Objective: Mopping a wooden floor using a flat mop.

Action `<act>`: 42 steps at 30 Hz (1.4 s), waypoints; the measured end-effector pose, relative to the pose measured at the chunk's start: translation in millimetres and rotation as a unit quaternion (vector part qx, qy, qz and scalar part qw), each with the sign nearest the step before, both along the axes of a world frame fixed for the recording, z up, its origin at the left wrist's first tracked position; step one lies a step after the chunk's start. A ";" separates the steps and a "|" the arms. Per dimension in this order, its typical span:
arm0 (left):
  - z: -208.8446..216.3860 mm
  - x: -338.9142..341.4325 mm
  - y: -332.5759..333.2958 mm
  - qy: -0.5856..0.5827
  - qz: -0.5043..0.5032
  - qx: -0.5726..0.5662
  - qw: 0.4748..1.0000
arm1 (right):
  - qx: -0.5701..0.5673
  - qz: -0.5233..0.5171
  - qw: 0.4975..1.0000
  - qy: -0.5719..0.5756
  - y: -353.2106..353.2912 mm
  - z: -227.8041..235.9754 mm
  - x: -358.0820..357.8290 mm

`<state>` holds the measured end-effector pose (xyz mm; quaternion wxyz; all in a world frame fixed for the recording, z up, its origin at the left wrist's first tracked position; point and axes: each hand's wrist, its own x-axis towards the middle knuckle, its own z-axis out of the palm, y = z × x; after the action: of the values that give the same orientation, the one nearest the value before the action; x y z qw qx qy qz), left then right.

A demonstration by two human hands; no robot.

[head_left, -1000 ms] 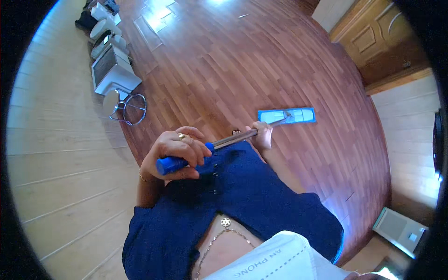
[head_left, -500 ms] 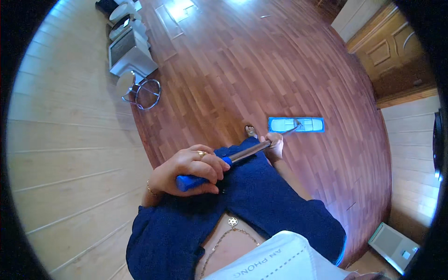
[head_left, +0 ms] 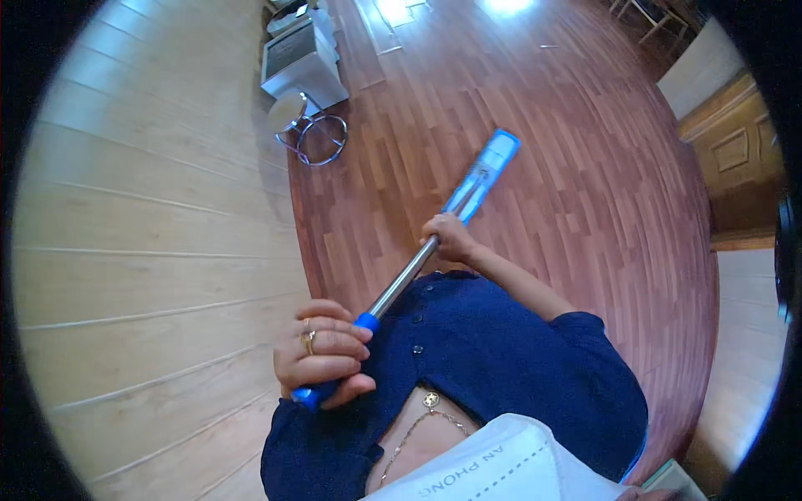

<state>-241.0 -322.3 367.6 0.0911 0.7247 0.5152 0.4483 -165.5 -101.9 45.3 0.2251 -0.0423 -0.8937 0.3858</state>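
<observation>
A flat mop [head_left: 408,277] with a metal pole slants across my front from lower left to upper right. My left hand [head_left: 330,352], with a gold ring on one finger, is closed round the blue grip at the pole's top end. Farther down the pole my right hand [head_left: 452,238] wraps the bare metal. Beyond it the long blue mop head [head_left: 496,159] lies on the brown wood-look floor [head_left: 576,192], pointing away and to the right. My right hand hides part of the pole and the near end of the head.
A pale panelled wall [head_left: 167,292] runs close along my left. Ahead on the left stand a round stool [head_left: 322,140] with chrome legs and a white cabinet [head_left: 307,71]. A wooden door [head_left: 735,159] is at the right, with a wooden chair [head_left: 660,25] at the far right.
The mop head has swung from lying crosswise on the right to pointing forward, nearer the middle. My left hand has moved down and left, my right hand slightly left. The view has shifted too.
</observation>
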 end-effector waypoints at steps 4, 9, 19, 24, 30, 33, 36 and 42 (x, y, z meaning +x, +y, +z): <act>2.0 13.9 -12.6 0.052 0.007 0.045 0.998 | -0.036 0.150 0.988 -0.001 -19.6 10.9 -41.7; 0.8 39.4 -8.5 0.116 0.062 0.070 0.989 | -0.048 0.238 0.968 -0.065 -42.9 8.9 -71.4; 35.1 60.2 -4.2 0.108 -0.003 0.060 0.992 | -0.045 0.166 0.976 -0.133 -33.0 59.6 11.3; 21.6 48.8 22.5 0.049 -0.095 0.127 0.986 | -0.035 0.045 0.991 -0.122 -9.6 62.9 72.9; -8.8 56.7 91.8 -0.061 -0.234 0.150 0.959 | -0.005 -0.147 0.983 -0.111 23.3 38.6 161.1; -25.6 74.3 129.2 -0.107 -0.301 0.124 0.940 | -0.048 -0.272 0.955 -0.105 28.7 38.9 210.6; -33.4 88.1 163.2 -0.096 -0.383 0.072 0.916 | -0.056 -0.356 0.924 -0.129 28.2 25.6 251.1; -37.1 133.2 218.6 -0.129 -0.508 0.027 0.852 | -0.055 -0.509 0.854 -0.097 -16.6 10.5 324.5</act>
<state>-107.8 -103.7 330.6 0.3517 0.8235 0.0470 0.4427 159.0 -118.5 55.8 0.2994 -0.5404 -0.7422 0.2598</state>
